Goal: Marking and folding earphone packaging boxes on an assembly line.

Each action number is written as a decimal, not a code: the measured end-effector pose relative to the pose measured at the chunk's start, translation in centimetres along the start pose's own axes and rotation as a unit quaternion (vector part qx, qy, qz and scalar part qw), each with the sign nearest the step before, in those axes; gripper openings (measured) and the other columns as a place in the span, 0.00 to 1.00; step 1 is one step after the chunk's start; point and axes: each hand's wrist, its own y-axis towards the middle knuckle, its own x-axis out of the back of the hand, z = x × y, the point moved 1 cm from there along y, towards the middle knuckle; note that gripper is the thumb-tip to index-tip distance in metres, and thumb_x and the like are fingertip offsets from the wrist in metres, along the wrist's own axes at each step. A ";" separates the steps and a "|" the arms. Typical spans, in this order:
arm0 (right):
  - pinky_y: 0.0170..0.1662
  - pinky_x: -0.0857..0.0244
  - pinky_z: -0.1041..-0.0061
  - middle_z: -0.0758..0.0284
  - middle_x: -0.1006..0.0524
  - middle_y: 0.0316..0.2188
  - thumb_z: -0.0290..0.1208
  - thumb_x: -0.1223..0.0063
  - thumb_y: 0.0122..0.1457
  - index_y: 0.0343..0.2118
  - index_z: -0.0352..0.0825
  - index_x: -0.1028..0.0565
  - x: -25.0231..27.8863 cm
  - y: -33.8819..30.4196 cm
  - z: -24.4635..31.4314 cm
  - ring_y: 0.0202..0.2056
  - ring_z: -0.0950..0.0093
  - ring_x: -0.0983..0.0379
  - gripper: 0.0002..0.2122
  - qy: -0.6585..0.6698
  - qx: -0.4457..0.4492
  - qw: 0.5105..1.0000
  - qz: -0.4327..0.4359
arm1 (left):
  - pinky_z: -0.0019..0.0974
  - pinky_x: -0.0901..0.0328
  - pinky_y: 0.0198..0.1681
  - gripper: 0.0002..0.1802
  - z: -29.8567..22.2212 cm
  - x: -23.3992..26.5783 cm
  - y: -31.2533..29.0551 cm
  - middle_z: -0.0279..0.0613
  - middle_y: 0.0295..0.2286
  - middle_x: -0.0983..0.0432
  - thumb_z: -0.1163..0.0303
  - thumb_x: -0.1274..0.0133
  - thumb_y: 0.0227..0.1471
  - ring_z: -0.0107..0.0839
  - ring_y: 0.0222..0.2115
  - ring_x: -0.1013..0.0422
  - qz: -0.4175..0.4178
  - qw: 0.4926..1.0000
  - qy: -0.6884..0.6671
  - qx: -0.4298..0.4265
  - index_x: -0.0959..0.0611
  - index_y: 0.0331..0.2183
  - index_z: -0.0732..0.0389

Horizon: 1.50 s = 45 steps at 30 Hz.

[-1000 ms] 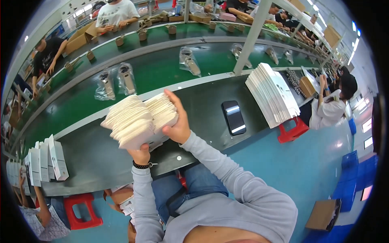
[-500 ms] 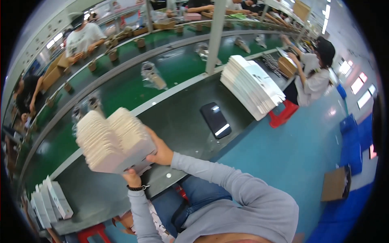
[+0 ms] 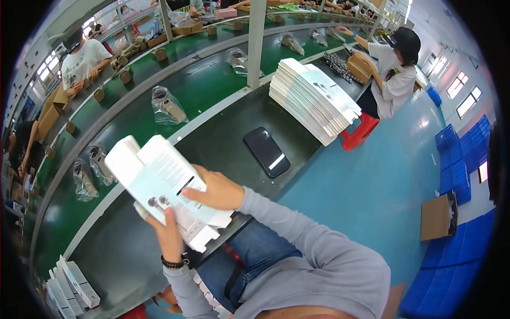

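Observation:
A bundle of flat white folded cartons, with pale blue print on the top face, is held in both hands above the dark worktable. My left hand grips its near left side, thumb on the printed face. My right hand is wrapped round the right side, its thumb also on top. To the right of the bundle a black smartphone lies on the table. Farther right a tall leaning stack of similar flat cartons rests near the table's edge.
More flat cartons stand at the lower left. Beyond the table's rim runs a green conveyor carrying bagged items. A metal post rises at the rim. A person in a black cap works at the right.
The bundle has tipped over, so its printed face shows instead of its layered ends. Both hands have shifted their grip onto its sides, thumbs now on top. The whole view has shifted slightly.

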 end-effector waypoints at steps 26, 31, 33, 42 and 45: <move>0.31 0.32 0.68 0.56 0.24 0.27 0.31 0.47 0.51 0.30 0.27 0.25 5.3 -7.7 3.6 0.26 0.60 0.27 0.10 -0.271 0.441 0.854 -0.048 | 0.59 0.60 0.55 0.59 -3.0 2.7 -8.0 0.56 0.56 0.56 0.50 0.32 0.25 0.56 0.57 0.58 -0.004 0.883 0.268 -0.384 0.48 0.57 0.44; 0.27 0.37 0.78 0.57 0.25 0.23 0.39 0.52 0.55 0.27 0.25 0.25 3.4 -9.9 7.0 0.24 0.68 0.28 0.17 -0.043 0.283 0.958 -0.025 | 0.66 0.74 0.55 0.30 -7.6 2.4 -8.7 0.50 0.55 0.50 0.56 0.49 0.47 0.56 0.57 0.57 -0.036 0.734 0.451 -0.506 0.43 0.50 0.22; 0.24 0.40 0.81 0.60 0.26 0.20 0.36 0.50 0.53 0.27 0.26 0.26 2.4 -9.6 7.0 0.20 0.73 0.30 0.14 -0.038 0.291 0.956 -0.012 | 0.65 0.73 0.55 0.30 -9.1 3.2 -8.8 0.48 0.54 0.47 0.55 0.47 0.45 0.55 0.57 0.54 -0.007 0.720 0.499 -0.482 0.42 0.47 0.23; 0.36 0.35 0.80 0.59 0.24 0.31 0.24 0.54 0.54 0.34 0.24 0.28 -0.6 -7.7 6.7 0.34 0.75 0.27 0.08 0.034 0.132 0.986 0.098 | 0.31 0.36 0.41 0.40 -8.9 7.2 -11.4 0.42 0.35 0.26 0.69 0.34 0.29 0.42 0.33 0.28 0.089 0.904 0.326 -0.262 0.32 0.47 0.60; 0.44 0.37 0.74 0.57 0.25 0.36 0.30 0.50 0.54 0.41 0.26 0.32 -2.1 -8.5 5.9 0.40 0.71 0.28 0.15 0.223 0.085 0.968 0.083 | 0.32 0.37 0.43 0.47 -8.1 7.0 -12.4 0.42 0.38 0.27 0.71 0.33 0.33 0.29 0.37 0.29 -0.020 0.974 0.125 -0.189 0.42 0.53 0.66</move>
